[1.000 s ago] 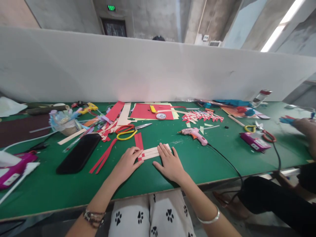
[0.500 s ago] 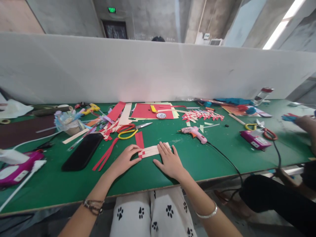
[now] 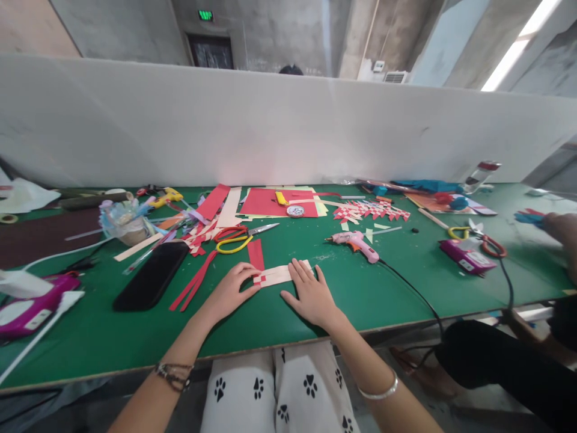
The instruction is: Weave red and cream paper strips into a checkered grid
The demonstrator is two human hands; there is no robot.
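Cream paper strips (image 3: pixel 276 275), woven with red at their left end, lie flat on the green table in front of me. My left hand (image 3: pixel 231 293) has its fingers and thumb closed on that checkered end; the fingertips partly cover it. Laid flat across the right end of the strips is my right hand (image 3: pixel 312 296), fingers stretched out and thumb spread. A red paper strip (image 3: pixel 255 255) sticks up and away from the woven end. Beyond my left hand are scissors (image 3: pixel 234 245) with red and yellow handles, beside loose red strips (image 3: pixel 195 282).
A black phone (image 3: pixel 151 276) lies to the left. To the right rests a pink glue gun (image 3: pixel 356 243) with a trailing cord. Woven red-and-cream pieces (image 3: pixel 369 210) and red sheets (image 3: pixel 261 203) lie farther back, before a white partition (image 3: pixel 270 126). Another person's hand (image 3: pixel 561 228) is at far right.
The cream strips now lie closer together, with the gaps between them narrowed. My left fingertips have shifted slightly at the woven end; my right hand stays flat in place.
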